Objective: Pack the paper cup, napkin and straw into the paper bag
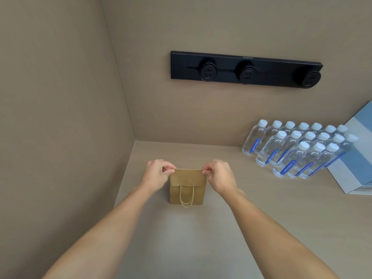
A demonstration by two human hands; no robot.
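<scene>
Both hands (189, 174) pinched on the paper bag's (187, 188) top corners, bag between them

- A brown paper bag (187, 187) is stood upright on the beige counter (201, 238), its top folded over and its twine handle hanging down the front.
- The fold's left corner is pinched by the left hand (158, 174), the right corner by the right hand (220, 176).
- Water bottles (298, 152) are grouped far right, beside a blue-and-white box (358, 168).
- A black socket strip (245, 69) is mounted on the wall.
</scene>
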